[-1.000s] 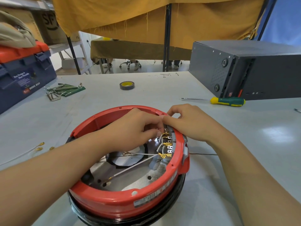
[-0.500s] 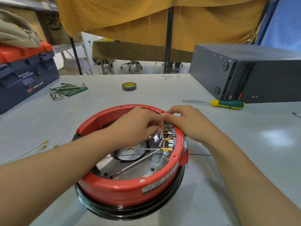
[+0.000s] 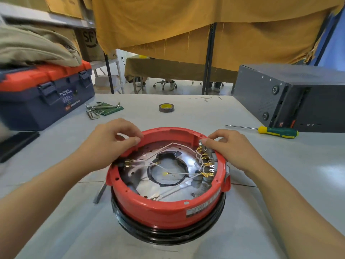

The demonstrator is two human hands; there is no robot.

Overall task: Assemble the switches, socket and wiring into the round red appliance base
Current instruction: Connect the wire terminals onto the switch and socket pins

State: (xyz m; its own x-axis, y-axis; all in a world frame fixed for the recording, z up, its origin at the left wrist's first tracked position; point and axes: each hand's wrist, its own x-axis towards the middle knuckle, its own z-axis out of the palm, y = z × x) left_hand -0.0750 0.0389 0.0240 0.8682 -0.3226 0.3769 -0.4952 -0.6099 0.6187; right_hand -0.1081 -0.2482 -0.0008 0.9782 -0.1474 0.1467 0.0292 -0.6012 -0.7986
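Not much to report on the person, honestly. Two bare forearms come in from the lower left and lower right corners of the frame, no sleeves anywhere in view. The bare left hand [image 3: 112, 141] and bare right hand [image 3: 233, 148] have no gloves, rings, watch or wristbands. Fingernails look short and unpainted.

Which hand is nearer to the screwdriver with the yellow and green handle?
The right hand. It grips the right rim of the red base, and the screwdriver lies just beyond it, further right. The left hand grips the rim's far-left part, across the base from it.
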